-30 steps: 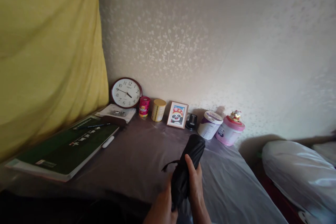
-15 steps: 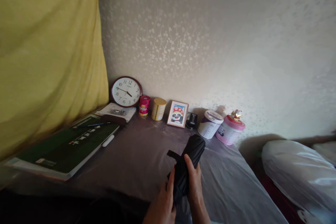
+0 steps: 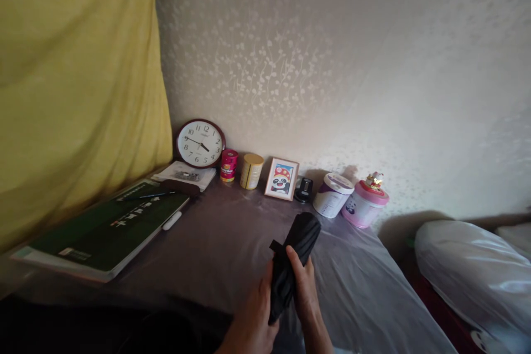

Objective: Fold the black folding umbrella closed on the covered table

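A black folded umbrella [image 3: 305, 235] is held at a tilt above the grey cloth, its wider end pointing away from me. A short dark strap [image 3: 275, 246] sticks out from its left side. My right hand [image 3: 305, 282] is closed around the umbrella's right side, with the thumb lying along the top. On the other side, my left hand [image 3: 257, 307] grips the lower left part. Most fingers of both hands are hidden beneath or behind the fabric.
Along the wall stand a clock [image 3: 201, 143], a pink can [image 3: 228, 166], a yellow-lidded can [image 3: 251, 172], a panda picture frame [image 3: 281, 178], a small black object [image 3: 304, 190] and two tubs, one white [image 3: 332, 196], one pink [image 3: 363, 204]. A green book [image 3: 108, 232] lies left.
The umbrella has shifted slightly left and turned a little in my hands. Its strap now stands out less, nearer my left fingers. My left hand has moved slightly left.
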`<state>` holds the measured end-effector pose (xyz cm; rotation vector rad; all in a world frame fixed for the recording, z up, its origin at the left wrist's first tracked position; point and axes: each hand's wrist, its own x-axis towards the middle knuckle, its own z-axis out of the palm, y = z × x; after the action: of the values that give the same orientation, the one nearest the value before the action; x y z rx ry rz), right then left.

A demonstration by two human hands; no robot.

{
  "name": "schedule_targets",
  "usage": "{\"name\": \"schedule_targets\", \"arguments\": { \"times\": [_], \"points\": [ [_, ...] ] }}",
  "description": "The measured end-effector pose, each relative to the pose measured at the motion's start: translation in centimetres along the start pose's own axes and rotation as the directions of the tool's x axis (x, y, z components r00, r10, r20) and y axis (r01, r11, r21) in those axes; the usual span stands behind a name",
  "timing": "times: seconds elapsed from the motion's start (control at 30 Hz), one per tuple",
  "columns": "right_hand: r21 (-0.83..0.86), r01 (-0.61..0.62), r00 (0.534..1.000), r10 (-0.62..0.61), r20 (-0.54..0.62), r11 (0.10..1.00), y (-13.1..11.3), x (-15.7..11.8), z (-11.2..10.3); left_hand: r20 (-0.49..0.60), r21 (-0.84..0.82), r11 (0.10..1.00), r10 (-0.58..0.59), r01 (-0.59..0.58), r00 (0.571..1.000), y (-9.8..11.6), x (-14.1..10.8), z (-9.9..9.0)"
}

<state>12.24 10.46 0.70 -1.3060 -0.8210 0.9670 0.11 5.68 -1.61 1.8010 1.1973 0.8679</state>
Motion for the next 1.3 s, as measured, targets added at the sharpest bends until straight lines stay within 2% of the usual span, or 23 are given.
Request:
{"name": "schedule_targets", "arguments": {
  "times": [0.07, 0.27, 0.33, 0.43, 0.5, 0.57, 0.67, 0.73, 0.8, 1.0, 1.1, 1.2, 1.3],
  "points": [
    [-0.017, 0.024, 1.0, -0.024, 0.01, 1.0, 0.3, 0.0, -0.1, -0.001, 0.12, 0.992, -0.031, 0.031, 1.0, -0.3, -0.1, -0.3],
    [0.062, -0.046, 0.996, 0.041, 0.083, 0.997, 1.4, -0.1, -0.5, -0.005, 0.13, 0.991, 0.029, -0.028, 1.0, 0.0, -0.1, -1.7],
    [-0.011, -0.013, 0.997, 0.014, 0.071, 1.0, 1.5, 0.2, -0.8, 0.006, 0.209, 0.977, 0.041, -0.041, 0.999, 0.0, 0.0, -2.0],
    [-0.2, 0.052, 0.998, -0.055, -0.011, 0.978, 1.9, 0.6, -1.4, 0.023, 0.374, 0.927, 0.009, -0.017, 1.0, -0.2, 0.0, -2.2],
    [-0.324, 0.095, 0.99, -0.123, -0.067, 0.941, 2.5, 0.8, -1.7, 0.03, 0.481, 0.876, -0.036, 0.017, 0.999, -0.5, -0.1, -2.3],
    [-0.444, 0.179, 0.971, -0.231, -0.064, 0.878, 3.1, 0.9, -1.9, 0.041, 0.56, 0.828, -0.069, 0.034, 0.997, -0.8, -0.2, -2.4],
    [-0.528, 0.4, 0.908, -0.401, 0.12, 0.749, 3.7, 0.8, -1.6, 0.052, 0.61, 0.791, -0.081, 0.033, 0.995, -1.0, -0.4, -2.4],
    [-0.497, 0.519, 0.854, -0.441, 0.275, 0.696, 3.7, 0.8, -1.4, 0.047, 0.617, 0.786, -0.08, 0.034, 0.996, -1.0, -0.5, -2.4],
    [-0.459, 0.57, 0.821, -0.446, 0.357, 0.682, 3.4, 0.8, -1.4, 0.038, 0.623, 0.781, -0.088, 0.046, 0.995, -0.9, -0.5, -2.3],
    [-0.362, 0.607, 0.779, -0.442, 0.444, 0.707, 3.1, 1.4, -2.0, 0.044, 0.64, 0.766, -0.111, 0.058, 0.993, -0.6, -0.3, -2.6],
    [-0.282, 0.557, 0.8, -0.414, 0.435, 0.781, 3.2, 1.5, -2.2, 0.048, 0.647, 0.76, -0.12, 0.061, 0.992, -0.7, -0.1, -2.7],
    [-0.215, 0.446, 0.834, -0.316, 0.452, 0.869, 3.2, 1.4, -2.6, 0.057, 0.646, 0.762, -0.111, 0.048, 0.992, -0.8, -0.1, -2.7],
    [-0.182, 0.355, 0.844, -0.23, 0.485, 0.917, 2.8, 0.7, -3.2, 0.068, 0.655, 0.755, -0.108, 0.037, 0.992, -0.9, -0.1, -2.7]
  ]
}}
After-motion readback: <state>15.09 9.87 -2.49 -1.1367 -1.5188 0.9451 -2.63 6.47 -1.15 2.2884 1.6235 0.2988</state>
